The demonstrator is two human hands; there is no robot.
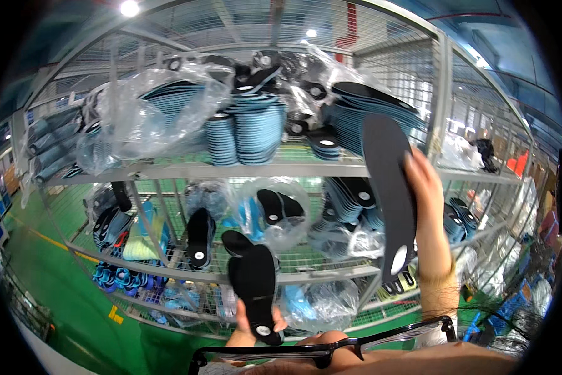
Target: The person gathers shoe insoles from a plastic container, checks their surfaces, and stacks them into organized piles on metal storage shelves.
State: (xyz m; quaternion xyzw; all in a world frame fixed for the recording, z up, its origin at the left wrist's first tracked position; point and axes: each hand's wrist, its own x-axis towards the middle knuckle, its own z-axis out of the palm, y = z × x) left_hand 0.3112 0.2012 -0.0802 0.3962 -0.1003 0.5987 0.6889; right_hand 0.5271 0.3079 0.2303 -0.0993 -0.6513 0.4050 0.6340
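Low in the middle, my left hand (244, 320) grips black insoles (254, 275) by their heel end, which bears a white oval. At least two are there: another toe end (236, 242) shows behind the front one. My right hand (426, 181) is raised at the right, closed on the edge of a single black insole (390, 194). This insole stands nearly upright, its white oval toward the bottom, in front of the rack. Its far side and part of my right fingers are hidden.
A grey metal rack (262, 170) with mesh sides spans the view. Stacks of blue-edged insoles (256, 134) and clear plastic bags (137, 119) fill its upper shelf. More insoles (199, 240) and bags lie on lower shelves. Green floor (62, 294) shows at the left.
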